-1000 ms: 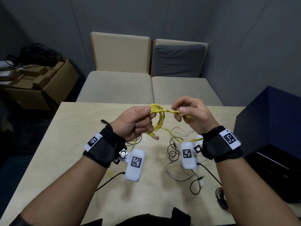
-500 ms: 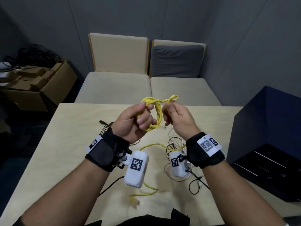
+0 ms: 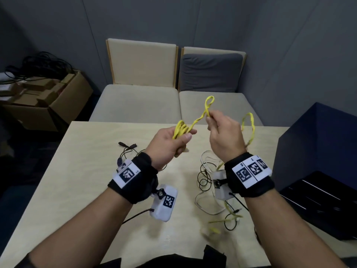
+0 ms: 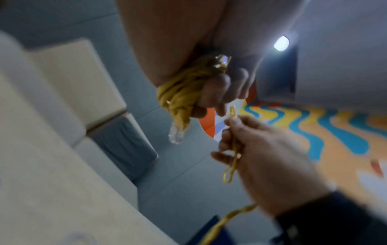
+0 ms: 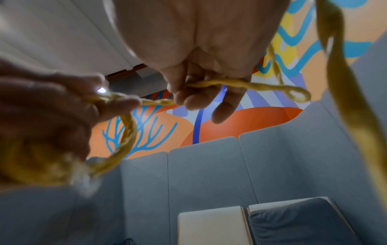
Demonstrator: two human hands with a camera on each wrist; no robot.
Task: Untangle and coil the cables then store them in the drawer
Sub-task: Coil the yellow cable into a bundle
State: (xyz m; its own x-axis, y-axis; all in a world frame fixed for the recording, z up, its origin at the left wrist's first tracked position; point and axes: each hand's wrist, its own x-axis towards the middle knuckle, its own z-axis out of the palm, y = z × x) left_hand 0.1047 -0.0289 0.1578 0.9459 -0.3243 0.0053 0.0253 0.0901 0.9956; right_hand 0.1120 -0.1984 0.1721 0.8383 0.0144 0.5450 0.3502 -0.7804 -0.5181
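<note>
A yellow cable (image 3: 201, 119) is held up over the wooden table (image 3: 81, 171). My left hand (image 3: 173, 144) grips its bundled coils (image 4: 180, 92), with a clear plug (image 4: 176, 136) poking out below the fingers. My right hand (image 3: 222, 130) pinches a twisted strand (image 5: 240, 83) that ends in a small loop (image 3: 209, 102). More yellow cable arcs behind my right wrist (image 3: 249, 128) and trails down to the table (image 3: 229, 211). White and black cables (image 3: 206, 171) lie tangled beneath my right hand. The open black drawer (image 3: 316, 196) sits at the right.
A dark blue cabinet (image 3: 318, 142) stands at the table's right end. A black cable with plugs (image 3: 127, 147) lies left of centre. Two cushioned seats (image 3: 173, 105) are behind the table. A cardboard box (image 3: 48, 99) with black cables stands on the left floor.
Both hands have risen and moved apart. My right hand has drawn the twisted yellow strand up and to the right, stretching it out from the bundle; the loose tail has swung right.
</note>
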